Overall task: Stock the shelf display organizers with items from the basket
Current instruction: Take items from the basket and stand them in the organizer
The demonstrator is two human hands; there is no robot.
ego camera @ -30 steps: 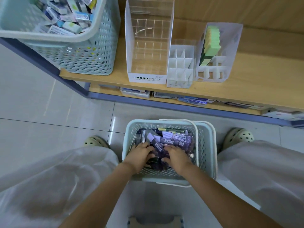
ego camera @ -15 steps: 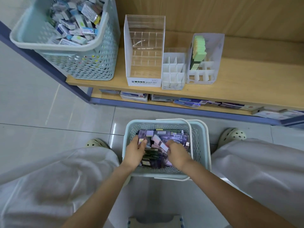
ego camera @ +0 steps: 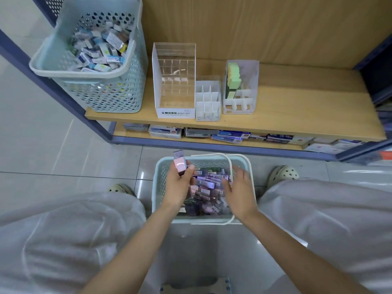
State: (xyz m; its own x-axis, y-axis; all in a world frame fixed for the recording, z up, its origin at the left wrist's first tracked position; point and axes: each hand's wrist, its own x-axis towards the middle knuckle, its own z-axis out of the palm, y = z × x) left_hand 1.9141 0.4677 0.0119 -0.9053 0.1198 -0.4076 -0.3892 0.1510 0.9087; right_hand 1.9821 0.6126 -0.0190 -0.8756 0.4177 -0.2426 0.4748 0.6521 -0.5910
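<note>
A pale blue basket [ego camera: 158, 187] stands on the floor between my feet, filled with several purple and pink packets [ego camera: 209, 184]. My left hand [ego camera: 178, 185] grips a small pink and purple packet [ego camera: 179, 163] lifted over the basket's far left rim. My right hand [ego camera: 240, 190] hovers over the basket's right side with fingers spread and nothing in it. On the wooden shelf [ego camera: 297, 107] stand three organizers: a clear MONO one [ego camera: 175, 113], a small white gridded one [ego camera: 207, 102], and a white one [ego camera: 239, 105] holding green items [ego camera: 233, 80].
A second, larger blue basket [ego camera: 106, 92] full of small boxed items sits at the shelf's left end. Flat boxes [ego camera: 229, 136] lie on the lower shelf. My pale shoes [ego camera: 283, 174] flank the floor basket. A blue shelf post [ego camera: 42, 66] runs along the left.
My left hand has lifted a pink packet out of the basket. My right hand has come off the packets and opened. The view has tilted upward toward the shelf.
</note>
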